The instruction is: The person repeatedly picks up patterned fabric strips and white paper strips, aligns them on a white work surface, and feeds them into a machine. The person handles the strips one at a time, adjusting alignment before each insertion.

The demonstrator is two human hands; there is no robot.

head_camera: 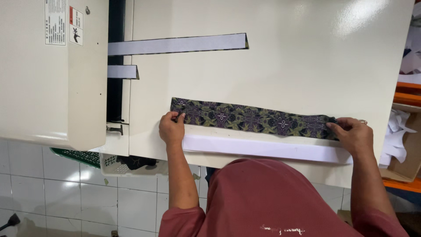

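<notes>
- Nearest the camera, below both sets of fingers, is the person's own dark red shirt, with the two bare forearms reaching up from it to the work surface.
- Just under the fingertips lies a white interlining strip, long and narrow, running left to right along the near edge of the cream machine table.
- The left hand pinches the left end of a patterned fabric strip, thumb and fingertips closed on its corner and pressing it flat.
- The right hand grips the strip's right end in the same way, fingers curled over the edge, a ring showing on one finger.
- The patterned fabric strip, dark purple with green motifs, spans the whole gap between the two hands, its long axis running side to side and dipping slightly toward the right. It lies directly beyond the white strip, their long edges touching or overlapping.
- Neither hand is nearer than the other, since each holds one end; the strip's body extends inward from each set of fingers, rightward from the left and leftward from the right.
- Beyond the fingers, well apart up the table, lie two grey-white strips: a short one and a longer one, both running into the dark slot of the cream machine housing at the left.
- Off past the right hand's fingers sits a cardboard box of white scraps.
- Down left of the left hand's fingers, a white mesh basket hangs above the tiled floor.
</notes>
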